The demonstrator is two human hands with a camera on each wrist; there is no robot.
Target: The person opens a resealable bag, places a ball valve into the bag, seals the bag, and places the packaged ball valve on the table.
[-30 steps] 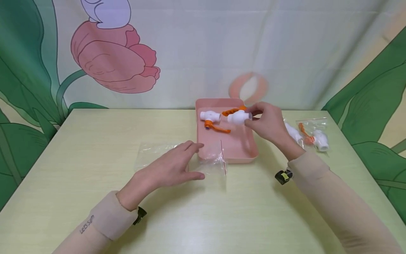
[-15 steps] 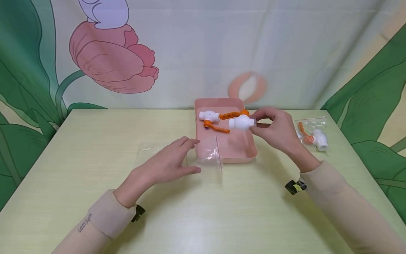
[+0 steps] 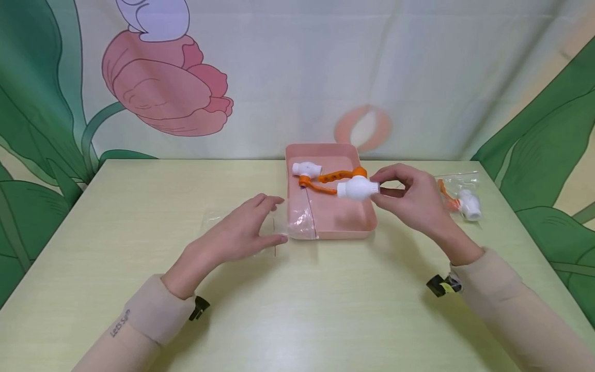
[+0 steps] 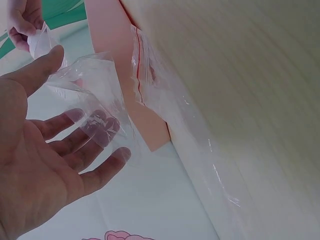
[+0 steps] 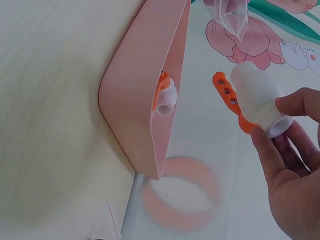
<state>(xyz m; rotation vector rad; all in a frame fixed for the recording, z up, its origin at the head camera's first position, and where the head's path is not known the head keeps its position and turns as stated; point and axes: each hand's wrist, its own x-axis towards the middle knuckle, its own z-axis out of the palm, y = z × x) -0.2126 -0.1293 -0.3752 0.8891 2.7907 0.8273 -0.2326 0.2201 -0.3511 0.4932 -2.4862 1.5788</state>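
Pinching the white valve point(image 3: 358, 188) by one end in the right hand point(image 3: 411, 199), thumb against fingers, raised clear of the tray point(image 3: 344, 222).
Seen from the head, overlapping the tray's right part; with a second valve point(image 3: 309, 169) lying inside at far left. With the left hand point(image 3: 234, 232) slack, fingers spread behind a raised bag point(image 3: 301, 219), contact unclear. Beyond, on the table point(image 3: 325, 310), a bagged valve point(image 3: 468, 204) at right.

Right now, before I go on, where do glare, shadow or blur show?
Head: pale sheen on the table, soft shadow beside the right sleeve; left wrist: glints on the bag at the left fingers; right wrist: valve fairly sharp, pink ring beyond looks soft.
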